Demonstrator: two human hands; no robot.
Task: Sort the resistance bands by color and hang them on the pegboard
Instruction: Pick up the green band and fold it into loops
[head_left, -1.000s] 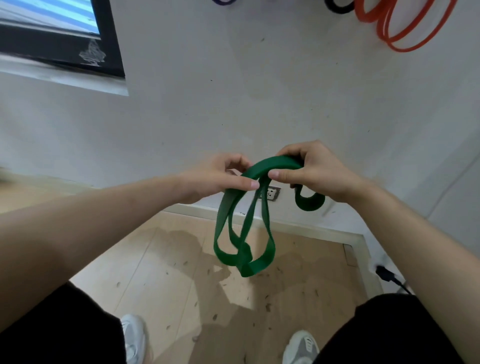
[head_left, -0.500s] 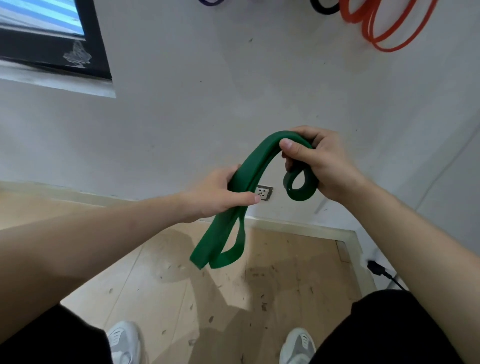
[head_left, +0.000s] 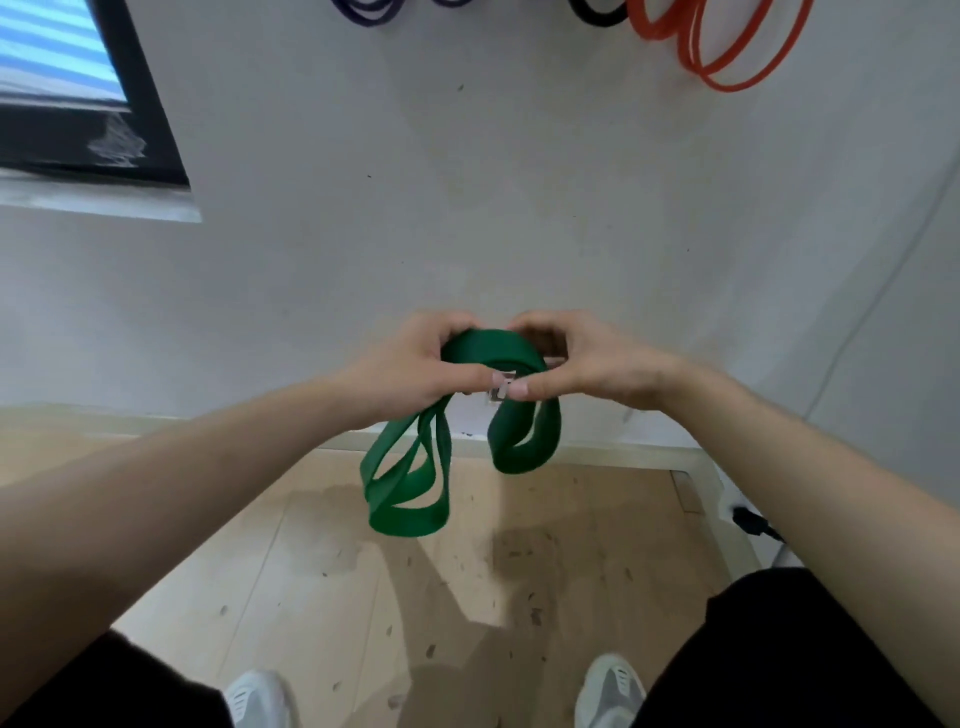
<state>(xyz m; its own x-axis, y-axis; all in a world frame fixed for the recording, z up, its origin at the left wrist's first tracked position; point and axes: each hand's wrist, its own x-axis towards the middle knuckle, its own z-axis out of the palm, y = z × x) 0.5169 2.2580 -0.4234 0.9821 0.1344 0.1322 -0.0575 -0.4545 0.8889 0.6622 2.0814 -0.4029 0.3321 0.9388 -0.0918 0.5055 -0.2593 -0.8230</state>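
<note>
A wide green resistance band (head_left: 410, 488) is folded into several loops in front of me. My left hand (head_left: 415, 364) grips its top from the left and my right hand (head_left: 587, 358) grips it from the right, thumbs almost touching. Long loops hang below the left hand and a short loop droops below the right. High on the white wall hang orange bands (head_left: 727, 47), a black band (head_left: 597, 13) and purple bands (head_left: 369, 10); their pegs are out of view.
A dark-framed window (head_left: 88, 119) with a sill is at the upper left. A wall socket sits behind my thumbs near the skirting. A black plug and cable (head_left: 750, 522) lie at the right on the wooden floor (head_left: 332, 571). My shoes show at the bottom.
My hands came together at the same height, the right one dropping from its raised position. The band went from a stretched arc to a bunch with loops hanging on both sides.
</note>
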